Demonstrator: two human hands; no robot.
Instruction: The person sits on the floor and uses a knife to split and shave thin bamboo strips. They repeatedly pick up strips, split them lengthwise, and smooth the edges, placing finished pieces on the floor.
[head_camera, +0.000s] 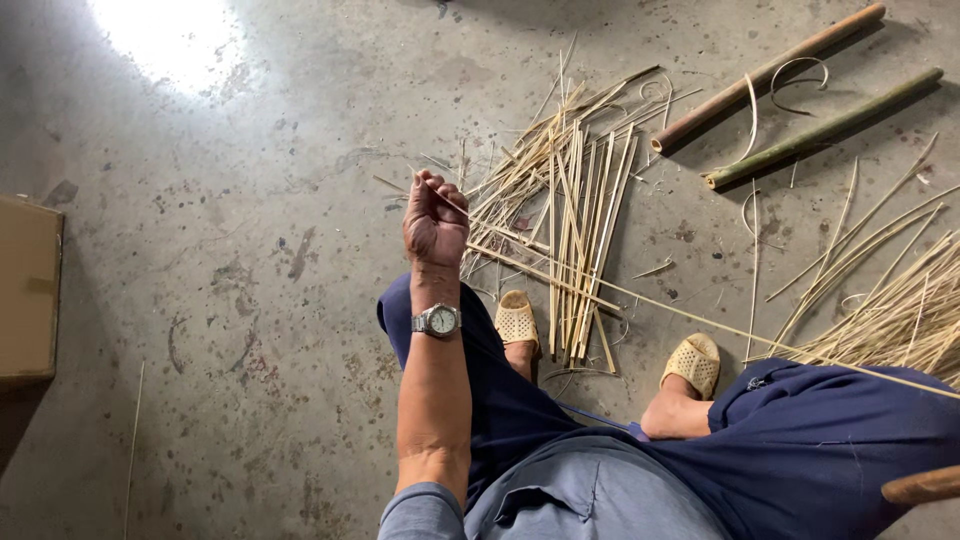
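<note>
My left hand (435, 222) is raised over the concrete floor, fingers closed around one end of a long thin bamboo strip (690, 315). The strip runs from the fist down to the right, across my knee, and out toward the right edge. A silver wristwatch (437, 320) sits on that wrist. My right hand is out of view. Just right of the fist, a pile of split bamboo strips (575, 215) lies on the floor in front of my feet, which wear tan woven sandals (517, 320).
Two bamboo poles, one brown (765, 75) and one green (820, 128), lie at the upper right. More thin strips (890, 300) fan out at the right edge. A cardboard box (28, 290) stands at the left edge. A wooden piece (922, 486) shows at the lower right.
</note>
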